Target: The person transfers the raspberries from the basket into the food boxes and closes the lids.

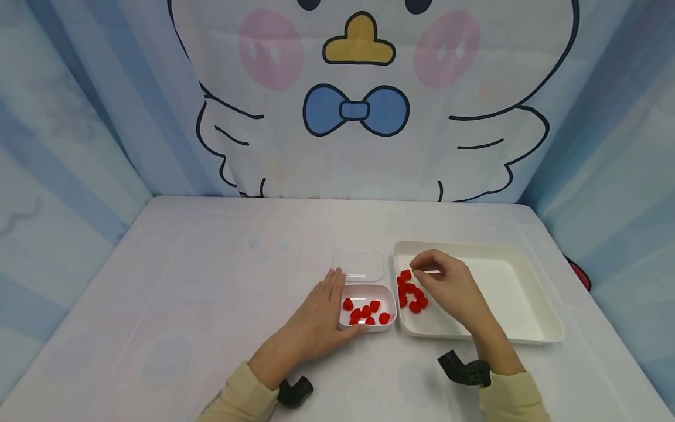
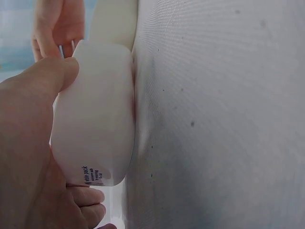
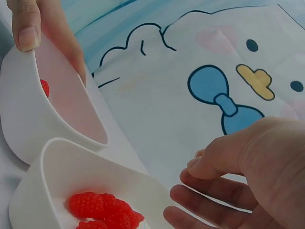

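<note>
While my left hand (image 1: 316, 323) grips the small box (image 2: 95, 109) on the white table (image 1: 158, 281), my right hand (image 1: 452, 287) hangs loosely bent over the tray (image 1: 508, 287); blue curtains (image 1: 58, 146) both sides.

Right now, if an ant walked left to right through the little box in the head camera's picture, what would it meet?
Left grip → small white plastic container with red raspberries → tray's raspberries → right grip → bare right part of the white tray.
</note>
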Motion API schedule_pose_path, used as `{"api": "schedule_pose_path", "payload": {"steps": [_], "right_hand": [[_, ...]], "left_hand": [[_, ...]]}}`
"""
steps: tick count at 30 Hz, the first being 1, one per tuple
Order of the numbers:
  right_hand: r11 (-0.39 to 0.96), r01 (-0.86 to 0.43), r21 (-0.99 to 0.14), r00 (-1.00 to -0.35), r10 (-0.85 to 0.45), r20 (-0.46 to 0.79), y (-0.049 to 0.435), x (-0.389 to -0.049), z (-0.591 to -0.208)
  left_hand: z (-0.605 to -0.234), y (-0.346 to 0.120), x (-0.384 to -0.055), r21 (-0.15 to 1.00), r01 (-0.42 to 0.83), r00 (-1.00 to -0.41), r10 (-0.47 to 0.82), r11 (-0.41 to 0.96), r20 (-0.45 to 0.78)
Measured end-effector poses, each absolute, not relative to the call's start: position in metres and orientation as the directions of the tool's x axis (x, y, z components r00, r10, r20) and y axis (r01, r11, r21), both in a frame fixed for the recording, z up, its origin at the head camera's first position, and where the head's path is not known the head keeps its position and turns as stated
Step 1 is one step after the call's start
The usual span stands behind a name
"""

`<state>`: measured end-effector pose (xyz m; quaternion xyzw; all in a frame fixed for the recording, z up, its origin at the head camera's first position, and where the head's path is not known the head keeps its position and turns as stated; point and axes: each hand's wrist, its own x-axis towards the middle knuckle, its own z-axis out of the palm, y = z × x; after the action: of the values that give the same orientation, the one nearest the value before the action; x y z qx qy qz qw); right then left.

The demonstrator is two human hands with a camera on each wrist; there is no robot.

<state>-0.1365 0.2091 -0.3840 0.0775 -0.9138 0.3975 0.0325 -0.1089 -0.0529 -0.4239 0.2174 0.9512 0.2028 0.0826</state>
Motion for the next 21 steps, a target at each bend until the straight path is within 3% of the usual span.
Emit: {"api": "schedule_pose_path", "payload": {"steps": [21], "right_hand": [[0.733, -0.063, -0.678, -0.99, -0.13, -0.049, 0.222, -0.142, -0.395]], "left_hand": [[-0.425, -0.053, -0.109, 0.422, 0.379, -0.89, 0.45, 0.823, -0.077]]}}
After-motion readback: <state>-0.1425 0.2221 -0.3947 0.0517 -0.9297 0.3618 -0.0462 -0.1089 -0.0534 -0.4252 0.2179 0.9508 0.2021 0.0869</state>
